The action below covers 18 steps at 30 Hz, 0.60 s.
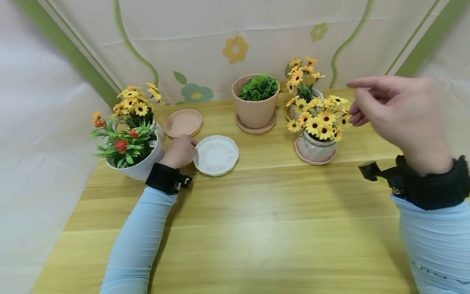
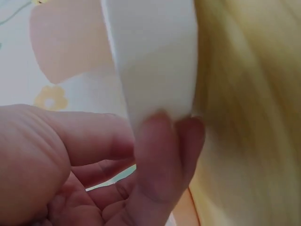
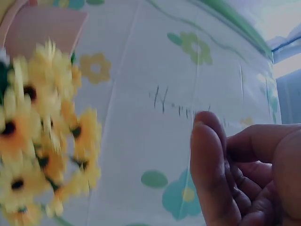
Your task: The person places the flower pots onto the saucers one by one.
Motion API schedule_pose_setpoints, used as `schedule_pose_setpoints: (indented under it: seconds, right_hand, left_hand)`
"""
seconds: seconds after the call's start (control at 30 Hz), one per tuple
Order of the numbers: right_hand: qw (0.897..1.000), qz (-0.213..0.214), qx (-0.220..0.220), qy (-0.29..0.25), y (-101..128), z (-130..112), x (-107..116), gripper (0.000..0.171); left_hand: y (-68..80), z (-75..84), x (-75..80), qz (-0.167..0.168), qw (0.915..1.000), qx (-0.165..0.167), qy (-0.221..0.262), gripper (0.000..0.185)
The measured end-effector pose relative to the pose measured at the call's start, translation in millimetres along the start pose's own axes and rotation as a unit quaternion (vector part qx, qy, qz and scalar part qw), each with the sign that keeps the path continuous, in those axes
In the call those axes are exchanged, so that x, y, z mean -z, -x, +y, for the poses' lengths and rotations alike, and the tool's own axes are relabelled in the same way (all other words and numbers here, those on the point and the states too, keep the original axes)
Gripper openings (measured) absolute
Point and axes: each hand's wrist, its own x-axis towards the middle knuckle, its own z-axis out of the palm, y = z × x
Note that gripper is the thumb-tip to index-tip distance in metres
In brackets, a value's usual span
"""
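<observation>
My left hand (image 1: 180, 152) pinches the left edge of a round white saucer (image 1: 216, 156) with a scalloped rim. In the left wrist view, the thumb and fingers meet the white saucer's rim (image 2: 157, 61) from both sides. My right hand (image 1: 398, 110) is raised at the right with loosely bent fingers and nothing between them. Just left of it stands a whitish pot (image 1: 316, 149) of yellow daisy-like flowers (image 1: 324, 120) on a pink saucer (image 1: 300, 157). In the right wrist view, these yellow flowers (image 3: 42, 141) appear beside the hand, apart from the fingertips.
A pink saucer (image 1: 183, 122) lies behind the left hand. White pots with red flowers (image 1: 121, 145) and yellow flowers (image 1: 132, 102) crowd the left side. At the back, a pink pot (image 1: 255, 110) holds a green plant; more yellow flowers (image 1: 301, 75) stand to its right. A patterned cloth (image 1: 279, 45) hangs behind.
</observation>
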Motion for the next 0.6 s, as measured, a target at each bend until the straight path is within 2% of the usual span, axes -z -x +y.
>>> schedule_pose_setpoints:
  seconds: [0.1, 0.17, 0.27, 0.37, 0.47, 0.6]
  right_hand:
    - [0.998, -0.065, 0.025, 0.010, 5, -7, -22, 0.022]
    - [0.992, -0.119, 0.032, 0.015, 8, -10, -42, 0.022]
    - [0.978, -0.204, 0.023, 0.019, 13, -10, -76, 0.027]
    - [0.961, -0.276, -0.015, 0.009, 17, -5, -105, 0.035]
    - [0.949, -0.313, -0.047, 0.007, 19, 2, -123, 0.040]
    - [0.939, -0.336, -0.072, 0.020, 16, 14, -138, 0.043]
  left_hand:
    - [2.2, 6.0, 0.7, 0.002, 0.9996, -0.019, 0.019, 0.025]
    - [3.3, 10.0, 0.3, 0.002, 0.9989, -0.032, 0.033, 0.027]
    - [4.3, 18.0, -1.9, 0.001, 0.9980, -0.046, 0.043, 0.027]
    - [3.8, 28.1, -5.6, 0.005, 0.9970, -0.062, 0.046, 0.026]
    - [2.4, 39.1, -9.9, 0.001, 0.9955, -0.075, 0.058, 0.025]
    - [0.4, 51.6, -17.2, -0.003, 0.9940, -0.089, 0.063, 0.025]
